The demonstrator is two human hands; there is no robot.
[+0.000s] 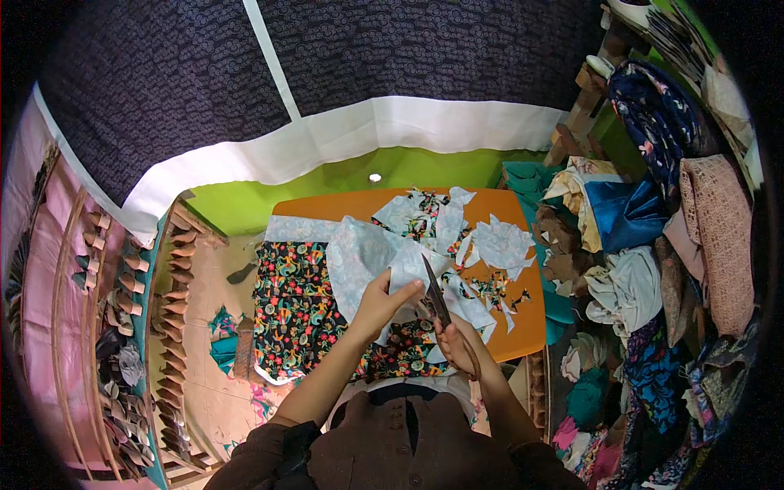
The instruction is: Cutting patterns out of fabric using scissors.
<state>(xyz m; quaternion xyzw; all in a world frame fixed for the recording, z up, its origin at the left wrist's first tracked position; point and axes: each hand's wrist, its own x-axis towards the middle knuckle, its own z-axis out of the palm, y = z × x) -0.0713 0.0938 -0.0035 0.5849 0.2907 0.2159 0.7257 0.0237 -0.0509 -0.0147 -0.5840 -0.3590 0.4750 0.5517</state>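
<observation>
A black fabric with a colourful floral print covers the left and near part of an orange table. Part of it is folded over, so its pale reverse side faces up. My left hand is closed on the pale fabric, its thumb pointing right towards the blades. In my right hand is a pair of dark scissors, blades pointing away from me beside the held fabric edge. Whether the blades touch the cloth I cannot tell.
Pale and floral fabric scraps lie across the table's right half. Heaped cloths crowd the right side. Racks holding rows of shoe-shaped pieces stand on the left. A dark patterned curtain with a white border hangs beyond the table.
</observation>
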